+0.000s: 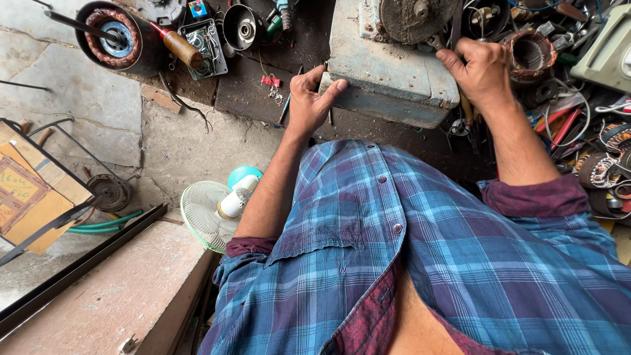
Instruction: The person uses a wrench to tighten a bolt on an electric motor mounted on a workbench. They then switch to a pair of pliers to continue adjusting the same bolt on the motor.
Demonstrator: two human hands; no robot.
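Blue plaid cotton shirt (420, 263) fills foreground. Left hand (310, 98) clamps the worn blue-grey metal block (384, 72) edge; right hand (483, 69) closes on a steel spanner (435, 43). Loosening appears underway; steady bracing needed.

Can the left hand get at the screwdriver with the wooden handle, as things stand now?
Probably yes, but only after letting go. The left hand grips the near edge of the grey-blue block. The screwdriver lies further left on the dark bench, its handle uncovered, with only small clutter between them.
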